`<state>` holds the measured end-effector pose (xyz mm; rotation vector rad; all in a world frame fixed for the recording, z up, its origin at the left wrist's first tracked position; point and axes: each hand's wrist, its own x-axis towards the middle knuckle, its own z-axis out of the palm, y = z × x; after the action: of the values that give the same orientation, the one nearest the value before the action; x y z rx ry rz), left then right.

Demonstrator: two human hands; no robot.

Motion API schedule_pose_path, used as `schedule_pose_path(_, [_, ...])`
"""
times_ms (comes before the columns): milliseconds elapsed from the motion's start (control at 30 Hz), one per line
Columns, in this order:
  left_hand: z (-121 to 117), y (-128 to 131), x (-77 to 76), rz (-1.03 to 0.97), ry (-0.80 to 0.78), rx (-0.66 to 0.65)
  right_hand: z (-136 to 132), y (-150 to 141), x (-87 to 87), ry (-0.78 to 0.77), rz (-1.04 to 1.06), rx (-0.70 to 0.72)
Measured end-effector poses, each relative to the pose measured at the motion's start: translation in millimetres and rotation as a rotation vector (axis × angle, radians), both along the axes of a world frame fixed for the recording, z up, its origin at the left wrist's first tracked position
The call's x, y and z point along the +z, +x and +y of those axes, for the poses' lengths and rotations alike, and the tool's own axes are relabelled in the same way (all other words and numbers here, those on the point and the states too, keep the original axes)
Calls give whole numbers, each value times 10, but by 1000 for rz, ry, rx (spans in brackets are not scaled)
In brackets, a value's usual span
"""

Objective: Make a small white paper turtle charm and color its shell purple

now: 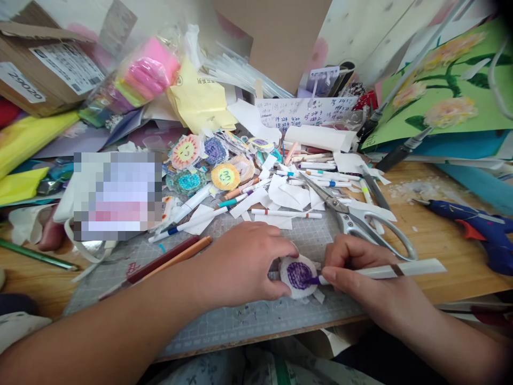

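My left hand (240,264) rests on the grey cutting mat (224,321), its thumb and fingers pinching the edge of a small round white paper cut-out (298,275) with a purple centre. My right hand (360,278) is closed round a white marker pen (401,269), whose purple tip touches the cut-out's right side. Both hands sit near the mat's front edge.
Grey-handled scissors (356,222) lie just behind my right hand. Several marker pens (286,214), paper scraps and coloured round cut-outs (208,166) litter the middle. A blue glue gun (481,230) lies right; two pencils (168,259) left. Cardboard box (36,69), paper packs and green flower artwork (444,85) stand behind.
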<state>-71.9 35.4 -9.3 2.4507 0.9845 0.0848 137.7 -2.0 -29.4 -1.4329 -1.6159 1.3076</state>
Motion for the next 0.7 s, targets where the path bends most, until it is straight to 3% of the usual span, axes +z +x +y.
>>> schedule_pose_path(700, [8, 8, -22, -17, 21, -3, 14, -33, 9, 35, -8, 32])
